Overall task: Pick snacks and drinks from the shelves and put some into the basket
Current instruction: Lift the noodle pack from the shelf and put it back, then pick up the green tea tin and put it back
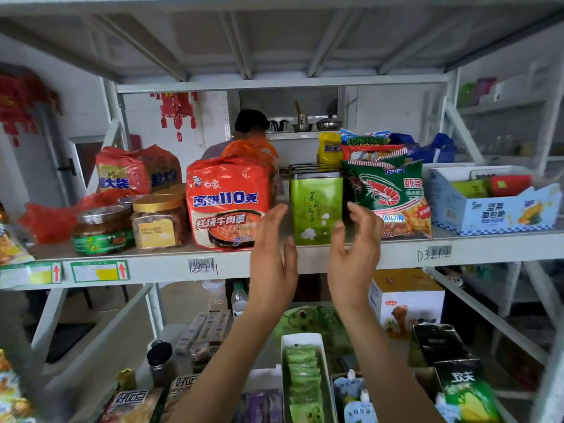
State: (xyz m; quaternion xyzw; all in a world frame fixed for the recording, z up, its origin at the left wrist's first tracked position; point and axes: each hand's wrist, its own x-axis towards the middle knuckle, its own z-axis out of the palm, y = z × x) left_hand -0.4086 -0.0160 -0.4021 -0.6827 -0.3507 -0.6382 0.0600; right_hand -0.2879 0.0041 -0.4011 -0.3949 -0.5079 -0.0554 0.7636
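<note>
A green tea tin [316, 206] stands upright at the front of the middle shelf [396, 254]. My left hand [273, 264] is raised just left of the tin, fingers straight, holding nothing. To the tin's right my right hand [355, 257] is up with loosely curved fingers, also holding nothing. Neither hand visibly touches the tin. A red pack of instant noodles [227, 199] sits left of the tin and a green prawn cracker bag [389, 193] sits right of it. No basket is in view.
Two jars [131, 227] and red bags [137, 169] fill the shelf's left part; a blue-white carton [494, 209] stands at the right. The lower shelf holds green packets in a white box [305, 380], boxes and bottles. A person [247, 129] is behind the shelving.
</note>
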